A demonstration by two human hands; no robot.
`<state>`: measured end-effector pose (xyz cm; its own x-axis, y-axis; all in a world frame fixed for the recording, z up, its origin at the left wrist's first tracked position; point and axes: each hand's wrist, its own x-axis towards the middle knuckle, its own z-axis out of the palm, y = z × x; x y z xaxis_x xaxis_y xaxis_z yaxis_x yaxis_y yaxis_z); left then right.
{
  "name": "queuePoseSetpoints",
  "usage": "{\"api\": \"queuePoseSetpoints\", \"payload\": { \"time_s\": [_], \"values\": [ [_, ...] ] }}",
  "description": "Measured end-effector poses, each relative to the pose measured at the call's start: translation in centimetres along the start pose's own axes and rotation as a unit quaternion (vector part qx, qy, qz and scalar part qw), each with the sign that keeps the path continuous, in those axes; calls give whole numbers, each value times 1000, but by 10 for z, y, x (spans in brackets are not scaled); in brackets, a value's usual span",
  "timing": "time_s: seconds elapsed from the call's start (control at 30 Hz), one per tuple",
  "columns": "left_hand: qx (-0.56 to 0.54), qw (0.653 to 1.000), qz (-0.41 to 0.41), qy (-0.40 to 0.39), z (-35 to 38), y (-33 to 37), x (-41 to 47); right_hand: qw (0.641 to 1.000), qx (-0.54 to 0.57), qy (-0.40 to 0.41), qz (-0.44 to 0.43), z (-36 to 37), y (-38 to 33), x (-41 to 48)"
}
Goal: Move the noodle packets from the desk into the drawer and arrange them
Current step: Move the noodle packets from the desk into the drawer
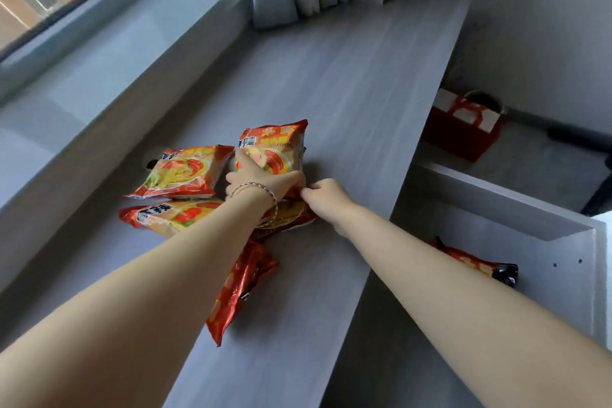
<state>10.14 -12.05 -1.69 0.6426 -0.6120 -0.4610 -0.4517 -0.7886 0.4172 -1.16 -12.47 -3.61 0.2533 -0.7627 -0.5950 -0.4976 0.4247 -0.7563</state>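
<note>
Pick-up step: the left hand (pixel 261 180) clamps the far noodle packet (pixel 275 149), the right hand (pixel 323 197) pinches its edge; next, carry it to the drawer (pixel 563 242), where 1 packet (pixel 477 263) lies.

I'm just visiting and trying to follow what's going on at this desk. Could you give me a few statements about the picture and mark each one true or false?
1. The left hand rests on the farthest noodle packet. True.
2. The drawer is shut. False: it is pulled open beside the desk.
3. One packet in the drawer already lies there. True.
4. The right hand is inside the drawer. False: it is over the desk, by the packets next to the left hand.
5. The red bag stands on the desk. False: it sits lower down, beyond the drawer.
</note>
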Motion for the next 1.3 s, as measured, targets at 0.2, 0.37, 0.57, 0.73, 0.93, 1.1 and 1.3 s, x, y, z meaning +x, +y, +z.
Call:
{"api": "queuePoseSetpoints", "payload": {
  "time_s": [0.2,0.37,0.57,0.73,0.93,1.1,1.3],
  "values": [
    [-180,975,51,-118,1,14,-29,978,203,-20,32,-38,13,-27],
    [-299,911,84,-271,18,32,-96,981,185,46,-32,-103,49,-72],
    [-272,898,108,-328,68,24,-153,942,250,224,16,-162,156,-115],
    [-112,936,152,-298,120,11,-186,894,263,328,154,-169,232,-114],
    [82,964,104,-230,195,-2,-181,912,113,337,204,-167,257,-110],
    [14,958,72,-277,220,-4,-153,933,17,318,167,-166,252,-113],
    [42,949,222,-222,180,20,-161,966,-16,253,49,-151,209,-112]
  ]
}}
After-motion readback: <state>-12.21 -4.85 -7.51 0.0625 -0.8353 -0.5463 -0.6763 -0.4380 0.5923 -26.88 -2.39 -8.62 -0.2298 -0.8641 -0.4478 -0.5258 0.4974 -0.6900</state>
